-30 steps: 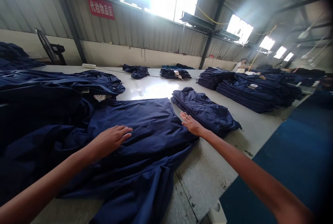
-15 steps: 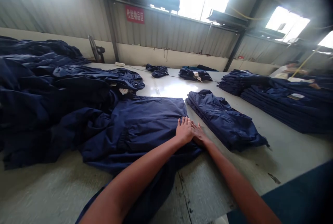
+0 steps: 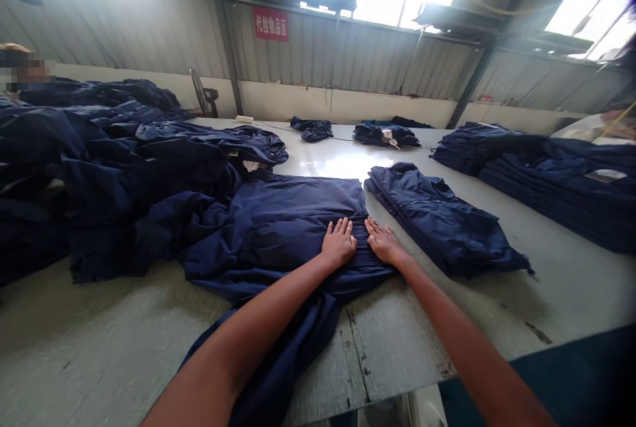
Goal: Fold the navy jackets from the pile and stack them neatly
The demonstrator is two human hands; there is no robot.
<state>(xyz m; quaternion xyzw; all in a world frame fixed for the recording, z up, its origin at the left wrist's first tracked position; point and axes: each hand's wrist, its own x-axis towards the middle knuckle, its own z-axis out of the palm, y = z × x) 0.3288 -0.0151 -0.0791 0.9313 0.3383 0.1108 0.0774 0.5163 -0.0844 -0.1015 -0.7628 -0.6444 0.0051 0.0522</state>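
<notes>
A navy blue garment (image 3: 288, 215) lies spread on the grey table (image 3: 99, 341), its lower part hanging over the near edge. My left hand (image 3: 339, 241) rests flat on the garment near its right side, fingers stretched out. My right hand (image 3: 382, 241) lies flat beside it, fingers spread on the same cloth. Both hands hold nothing. To the right of my hands sits a folded navy garment (image 3: 442, 218).
A big heap of unfolded navy garments (image 3: 109, 162) fills the left. Stacks of folded ones (image 3: 546, 169) line the right. Two small bundles (image 3: 312, 128) lie at the far end. A person's head shows at far left, another person at far right. A fan (image 3: 201, 91) stands by the wall.
My left hand swept right across the garment to meet my right hand. Both then drew slightly apart, flat on the cloth. The camera view swung left.
</notes>
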